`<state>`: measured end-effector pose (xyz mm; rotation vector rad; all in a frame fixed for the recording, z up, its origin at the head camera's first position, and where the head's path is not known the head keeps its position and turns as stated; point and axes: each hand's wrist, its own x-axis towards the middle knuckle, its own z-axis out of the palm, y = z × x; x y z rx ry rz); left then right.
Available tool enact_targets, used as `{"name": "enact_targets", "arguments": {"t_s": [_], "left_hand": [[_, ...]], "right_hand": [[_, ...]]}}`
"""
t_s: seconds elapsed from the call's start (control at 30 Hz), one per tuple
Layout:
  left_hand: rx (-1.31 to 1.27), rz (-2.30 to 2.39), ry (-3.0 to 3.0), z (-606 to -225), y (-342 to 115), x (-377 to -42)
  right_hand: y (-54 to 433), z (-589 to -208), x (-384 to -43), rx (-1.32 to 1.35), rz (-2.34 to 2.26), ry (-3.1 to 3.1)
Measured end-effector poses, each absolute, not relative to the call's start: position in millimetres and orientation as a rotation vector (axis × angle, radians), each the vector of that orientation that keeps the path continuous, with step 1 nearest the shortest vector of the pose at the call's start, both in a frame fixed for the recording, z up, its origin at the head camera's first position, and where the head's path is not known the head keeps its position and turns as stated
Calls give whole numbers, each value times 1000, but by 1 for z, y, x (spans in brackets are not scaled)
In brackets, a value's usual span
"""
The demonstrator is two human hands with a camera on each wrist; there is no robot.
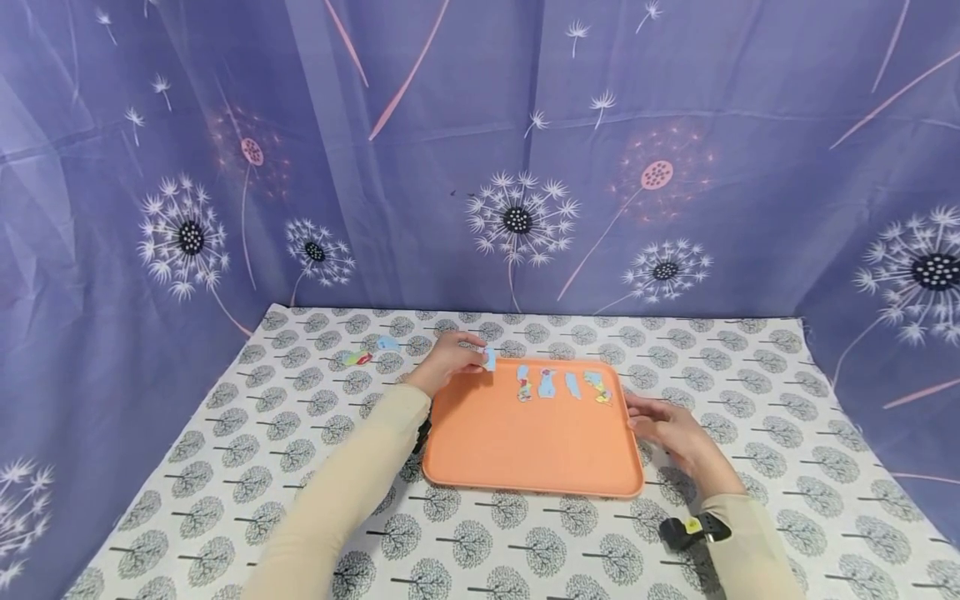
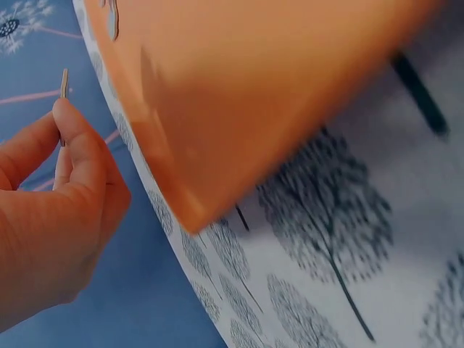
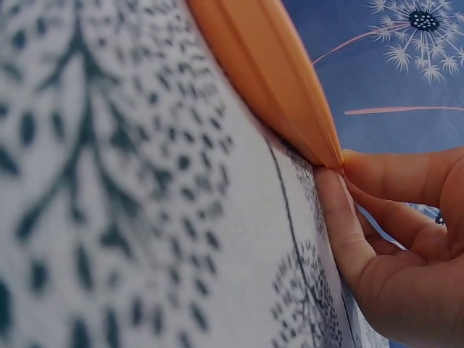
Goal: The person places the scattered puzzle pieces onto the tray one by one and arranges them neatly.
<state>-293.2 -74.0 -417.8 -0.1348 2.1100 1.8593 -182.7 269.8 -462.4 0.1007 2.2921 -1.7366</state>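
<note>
My left hand point(image 1: 453, 360) pinches a thin light blue puzzle piece point(image 1: 491, 359) between thumb and fingertips, above the far left corner of the orange tray point(image 1: 525, 450). Seen edge-on in the left wrist view, this piece point(image 2: 64, 83) stands upright out of the fingertips. At the tray's right side, my right hand point(image 1: 667, 427) grips the rim; the right wrist view shows its thumb and finger meeting at the edge of the tray point(image 3: 279, 80). Several flat printed pieces lie in a row along the tray's far part, among them a pale blue one point(image 1: 573, 385) and a yellow-patterned one point(image 1: 597, 387).
On the cloth left of the tray lie two more pieces, a blue one point(image 1: 387, 342) and a green-and-red one point(image 1: 357, 358). A tree-patterned cloth point(image 1: 510, 533) covers the table. Purple dandelion curtains point(image 1: 420, 208) hang behind it and on both sides.
</note>
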Motion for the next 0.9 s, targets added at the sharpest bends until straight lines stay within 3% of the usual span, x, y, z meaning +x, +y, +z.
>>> {"name": "enact_targets", "arguments": {"t_s": [0.9], "left_hand": [[-192,1599,2316,-433,-35,-285]], "right_hand": [[270,-462,-183,75,-1748,2278]]}}
